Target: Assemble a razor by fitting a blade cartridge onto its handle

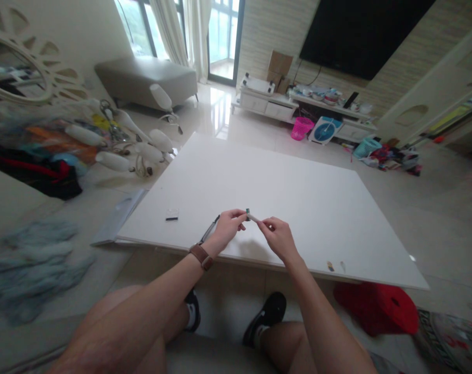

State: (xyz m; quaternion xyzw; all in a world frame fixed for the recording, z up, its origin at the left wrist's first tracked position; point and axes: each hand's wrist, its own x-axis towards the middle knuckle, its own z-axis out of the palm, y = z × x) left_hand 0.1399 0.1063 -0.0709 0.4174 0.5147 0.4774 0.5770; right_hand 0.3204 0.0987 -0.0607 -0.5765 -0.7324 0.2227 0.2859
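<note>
Over the near part of a large white board, my left hand pinches a small green and dark piece. My right hand grips a short pale stick-like thing, its far end meeting the green piece. Both are too small to name exactly. A slim dark and silver thing runs alongside my left hand; what it is cannot be made out. On the board to the left lies a small clear case with a dark edge. Near the right front edge are a small yellow and dark piece and a small pale piece.
A white multi-armed lamp and piled bags stand beyond the board's left edge. A red bundle lies below the front right edge. A pink basket and a blue and white fan are by the far cabinet.
</note>
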